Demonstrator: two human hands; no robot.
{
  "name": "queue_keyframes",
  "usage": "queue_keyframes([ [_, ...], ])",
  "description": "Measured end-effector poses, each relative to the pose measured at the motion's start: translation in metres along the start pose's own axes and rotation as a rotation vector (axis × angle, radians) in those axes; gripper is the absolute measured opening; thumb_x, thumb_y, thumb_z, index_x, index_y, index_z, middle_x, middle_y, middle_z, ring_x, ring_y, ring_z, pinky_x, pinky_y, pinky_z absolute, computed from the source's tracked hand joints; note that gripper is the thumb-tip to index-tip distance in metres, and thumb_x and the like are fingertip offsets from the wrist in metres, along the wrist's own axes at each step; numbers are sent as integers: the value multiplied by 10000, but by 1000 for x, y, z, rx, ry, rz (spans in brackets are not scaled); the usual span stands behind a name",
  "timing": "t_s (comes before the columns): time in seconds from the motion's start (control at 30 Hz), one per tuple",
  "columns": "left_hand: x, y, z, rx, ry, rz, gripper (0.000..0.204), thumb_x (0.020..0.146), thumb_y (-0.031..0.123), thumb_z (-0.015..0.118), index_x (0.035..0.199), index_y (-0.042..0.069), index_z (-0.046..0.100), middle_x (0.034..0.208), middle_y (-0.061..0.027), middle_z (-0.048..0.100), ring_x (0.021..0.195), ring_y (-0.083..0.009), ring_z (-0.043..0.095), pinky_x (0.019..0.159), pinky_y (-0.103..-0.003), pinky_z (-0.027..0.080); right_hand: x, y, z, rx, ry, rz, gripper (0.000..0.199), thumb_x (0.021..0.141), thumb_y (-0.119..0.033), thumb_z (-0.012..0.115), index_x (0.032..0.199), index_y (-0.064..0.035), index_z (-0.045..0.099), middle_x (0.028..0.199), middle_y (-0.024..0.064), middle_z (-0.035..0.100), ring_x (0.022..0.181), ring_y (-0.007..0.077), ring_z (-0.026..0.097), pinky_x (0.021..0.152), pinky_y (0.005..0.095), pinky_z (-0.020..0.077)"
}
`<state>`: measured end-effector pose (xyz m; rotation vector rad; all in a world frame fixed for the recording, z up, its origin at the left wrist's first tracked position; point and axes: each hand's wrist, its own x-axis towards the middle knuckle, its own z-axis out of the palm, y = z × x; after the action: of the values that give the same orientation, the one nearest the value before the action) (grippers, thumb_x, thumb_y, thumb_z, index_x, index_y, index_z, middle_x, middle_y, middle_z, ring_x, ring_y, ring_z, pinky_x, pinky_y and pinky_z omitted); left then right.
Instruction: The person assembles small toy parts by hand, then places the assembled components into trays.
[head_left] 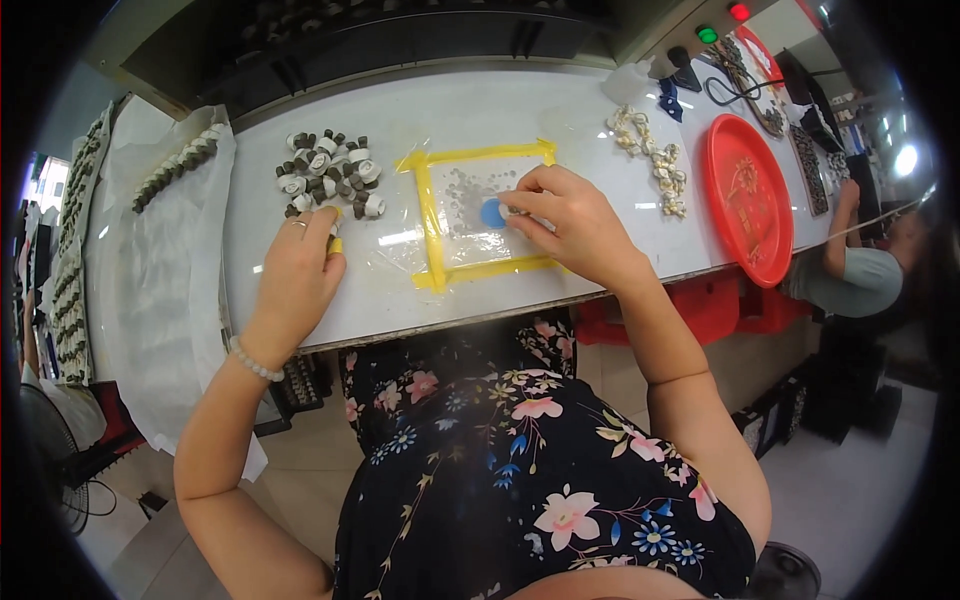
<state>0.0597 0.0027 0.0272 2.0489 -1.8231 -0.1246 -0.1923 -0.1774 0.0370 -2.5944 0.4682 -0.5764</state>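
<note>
My left hand (300, 262), with yellow wraps on its fingertips, is at the near edge of a pile of small white-and-dark-brown pieces (328, 172). Its thumb and forefinger curl toward each other around something small that I cannot make out. My right hand (578, 218) is closed in a pinch on a small whitish piece, mostly covered by the fingers. That piece is right beside a round blue patch (492, 214). The patch lies on a clear sheet with grey spots (470, 188), inside a yellow tape frame (432, 225) on the white table (385, 285).
On the left, a row of white-and-dark pieces (180, 168) lies on white paper (150, 270). Strings of cream pieces (668, 180) and a red tray (715, 190) are to the right. Another person (850, 270) sits at the far right. A dark shelf (400, 50) borders the table's back.
</note>
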Motion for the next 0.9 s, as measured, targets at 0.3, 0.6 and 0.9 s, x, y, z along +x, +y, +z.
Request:
queue_keyframes([
  [0.3,-38,39,-1,-1270,75,-491,320,830,-91,554,1139,-54,479,1100,-115,571,1000,-161,570,923,-281,464,7,1,1,-15,-11,-79,189,743,-65,682,930,-34,679,852,98,591,773,253,580,687,337,489],
  [0.6,-53,1,-44,-1159,335,-497,296,832,-88,557,1123,-67,510,1057,-116,597,972,-150,583,874,-262,473,-4,-2,-1,5,61,37,213,718,-29,686,931,-25,667,869,108,595,779,265,584,670,341,479],
  [0.9,-56,-227,-123,-153,765,-595,258,797,17,630,1040,-58,590,929,-96,659,833,-132,625,755,-243,492,-19,-6,12,101,158,114,278,730,5,685,1006,-3,657,917,116,573,792,233,577,670,301,467],
])
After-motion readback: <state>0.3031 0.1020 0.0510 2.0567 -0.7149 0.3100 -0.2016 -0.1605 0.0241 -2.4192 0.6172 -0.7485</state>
